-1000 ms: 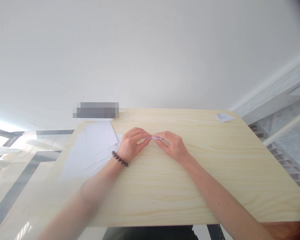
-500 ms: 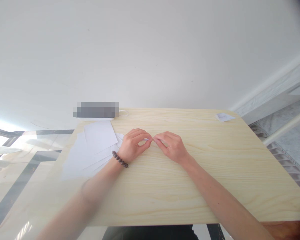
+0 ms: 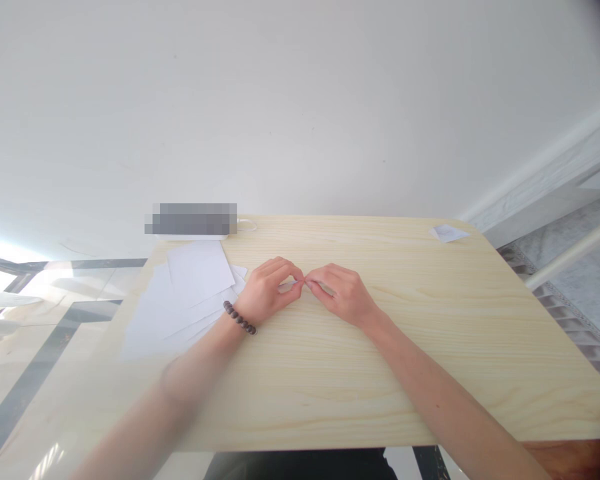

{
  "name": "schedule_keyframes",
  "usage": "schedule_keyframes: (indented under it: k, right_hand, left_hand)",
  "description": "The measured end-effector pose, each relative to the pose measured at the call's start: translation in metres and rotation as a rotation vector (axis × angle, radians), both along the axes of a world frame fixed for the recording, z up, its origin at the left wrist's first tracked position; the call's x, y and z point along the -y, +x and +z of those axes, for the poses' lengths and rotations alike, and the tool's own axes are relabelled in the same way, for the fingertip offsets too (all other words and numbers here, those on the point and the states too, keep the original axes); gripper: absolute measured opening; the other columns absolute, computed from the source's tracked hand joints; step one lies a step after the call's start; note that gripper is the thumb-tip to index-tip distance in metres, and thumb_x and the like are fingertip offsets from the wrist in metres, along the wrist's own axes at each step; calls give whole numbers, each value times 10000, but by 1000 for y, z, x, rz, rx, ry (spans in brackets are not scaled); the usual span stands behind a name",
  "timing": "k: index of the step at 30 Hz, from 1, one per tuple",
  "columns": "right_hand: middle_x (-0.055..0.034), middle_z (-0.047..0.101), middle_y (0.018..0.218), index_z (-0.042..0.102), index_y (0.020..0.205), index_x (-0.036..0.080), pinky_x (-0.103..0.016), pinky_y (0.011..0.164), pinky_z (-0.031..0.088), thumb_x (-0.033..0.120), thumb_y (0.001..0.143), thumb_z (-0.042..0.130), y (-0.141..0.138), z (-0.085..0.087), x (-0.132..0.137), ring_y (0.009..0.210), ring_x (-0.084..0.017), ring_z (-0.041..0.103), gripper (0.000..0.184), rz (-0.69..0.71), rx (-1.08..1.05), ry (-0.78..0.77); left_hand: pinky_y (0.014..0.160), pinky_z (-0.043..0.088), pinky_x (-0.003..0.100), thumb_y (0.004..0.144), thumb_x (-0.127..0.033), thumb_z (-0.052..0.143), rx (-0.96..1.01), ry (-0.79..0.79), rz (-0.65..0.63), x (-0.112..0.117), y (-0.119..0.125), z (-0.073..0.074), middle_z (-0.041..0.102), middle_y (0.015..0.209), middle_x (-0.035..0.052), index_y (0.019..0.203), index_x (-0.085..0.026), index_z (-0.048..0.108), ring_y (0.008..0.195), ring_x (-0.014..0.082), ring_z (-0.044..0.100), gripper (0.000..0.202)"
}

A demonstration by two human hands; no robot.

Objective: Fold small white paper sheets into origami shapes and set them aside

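Over the middle of the table, my left hand (image 3: 266, 288) and my right hand (image 3: 346, 292) meet at the fingertips. A thin white edge of a piece of paper (image 3: 287, 285) shows inside the curl of my left thumb and forefinger, which are closed on it. My right thumb and forefinger are pinched at the same spot, on the paper's right end; most of the paper is hidden by the fingers. A dark beaded bracelet (image 3: 239, 319) circles my left wrist.
Several white paper sheets (image 3: 200, 270) lie fanned out left of my left hand. A folded paper piece (image 3: 449, 233) sits at the table's far right corner. Behind the sheets stands a blurred-out object (image 3: 195, 220) with a white cable. A wall rises along the wooden table's (image 3: 330, 387) back edge.
Both hands stay almost in place, pinched together. My left fingers are curled slightly more around the paper, and the fingertips still touch.
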State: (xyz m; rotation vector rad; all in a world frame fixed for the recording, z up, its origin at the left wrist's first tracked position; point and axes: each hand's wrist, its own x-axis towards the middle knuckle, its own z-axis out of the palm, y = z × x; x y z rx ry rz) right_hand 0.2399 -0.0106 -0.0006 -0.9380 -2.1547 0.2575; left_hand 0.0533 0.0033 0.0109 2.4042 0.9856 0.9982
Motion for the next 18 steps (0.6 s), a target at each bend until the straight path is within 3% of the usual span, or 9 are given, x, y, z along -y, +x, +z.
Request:
schedule_keyframes:
  k: [18]
  right_hand:
    - [-20,640,789,566,847,204,-269,682,455,181,817,486,-1,2,0,732,-135,572,89,-2,-43,3]
  left_hand:
    - [697,439,275,776,-181,500,3,-6,9,1,-1,1,582,806,32,818,-172,544,751,140,542,62]
